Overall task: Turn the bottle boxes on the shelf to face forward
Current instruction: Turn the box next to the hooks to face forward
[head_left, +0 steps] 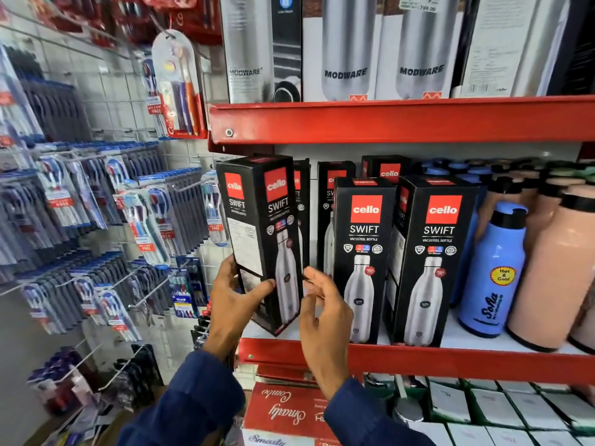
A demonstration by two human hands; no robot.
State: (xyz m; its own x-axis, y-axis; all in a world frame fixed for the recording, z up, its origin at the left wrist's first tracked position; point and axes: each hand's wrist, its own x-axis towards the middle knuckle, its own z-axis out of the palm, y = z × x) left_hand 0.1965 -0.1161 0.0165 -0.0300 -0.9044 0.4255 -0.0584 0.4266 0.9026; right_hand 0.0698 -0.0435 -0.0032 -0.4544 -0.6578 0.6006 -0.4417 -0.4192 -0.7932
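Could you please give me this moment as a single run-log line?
left hand: grips tilted Cello box, angled off-front | right hand: open beside box edge | two front boxes: facing forward | shelf: red edge

I count six black Cello boxes [360,262] on the middle shelf, four Modware boxes [346,49] above, one blue bottle [492,278], and two hands [322,323].
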